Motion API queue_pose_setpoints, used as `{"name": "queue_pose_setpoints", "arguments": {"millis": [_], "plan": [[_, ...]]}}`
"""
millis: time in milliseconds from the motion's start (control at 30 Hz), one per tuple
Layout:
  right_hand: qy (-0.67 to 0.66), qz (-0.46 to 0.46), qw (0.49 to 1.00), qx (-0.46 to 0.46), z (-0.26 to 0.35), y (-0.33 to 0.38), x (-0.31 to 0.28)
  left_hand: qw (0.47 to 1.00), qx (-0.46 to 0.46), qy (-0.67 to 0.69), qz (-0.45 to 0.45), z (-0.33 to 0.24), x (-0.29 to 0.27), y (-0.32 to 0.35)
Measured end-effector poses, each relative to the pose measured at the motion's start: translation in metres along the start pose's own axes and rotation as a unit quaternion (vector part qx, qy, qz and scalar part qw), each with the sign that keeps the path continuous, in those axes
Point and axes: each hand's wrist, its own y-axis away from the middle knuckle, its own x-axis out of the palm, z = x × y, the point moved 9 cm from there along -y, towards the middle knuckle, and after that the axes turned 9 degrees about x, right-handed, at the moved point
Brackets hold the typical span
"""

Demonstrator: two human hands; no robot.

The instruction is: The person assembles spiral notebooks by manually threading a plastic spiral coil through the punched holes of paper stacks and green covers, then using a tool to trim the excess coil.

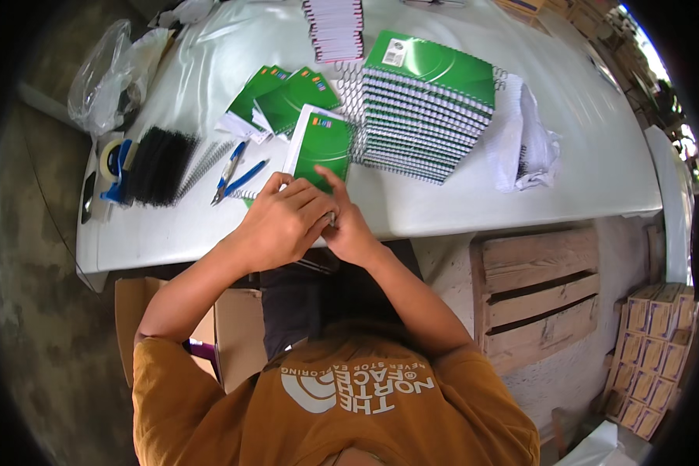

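White tbl (582, 198): glossy grn ntbk (323, 147), white L edge.

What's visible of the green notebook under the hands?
The green notebook has a glossy, card-like cover with a small multicoloured print near its far end; white sheets show along its left side. It is by the front edge of the white table, far end slanting slightly right. The left hand and right hand cover its near end, hiding any binding there.

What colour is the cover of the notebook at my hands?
Mostly green; the notebook cover shows best in the head view.
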Motion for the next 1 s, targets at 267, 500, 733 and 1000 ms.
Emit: {"name": "queue_pose_setpoints", "arguments": {"millis": [267,500,733,1000], "plan": [[-0.023,-0.034,0.999,-0.022,0.039,0.011,-0.025,0.997,0.043,-0.043,-0.037,-0.022,-0.042,-0.032],[-0.079,-0.353,0.901,-0.239,0.164,0.02,-0.143,0.791,-0.126,0.361,-0.477,-0.006,-0.105,-0.069],[0.085,-0.46,0.879,-0.094,0.153,0.003,-0.197,0.87,0.055,-0.016,-0.49,-0.013,-0.102,-0.139],[-0.002,-0.497,0.851,-0.167,0.135,0.005,-0.201,0.876,-0.234,0.013,-0.422,0.067,-0.08,-0.12]]}}
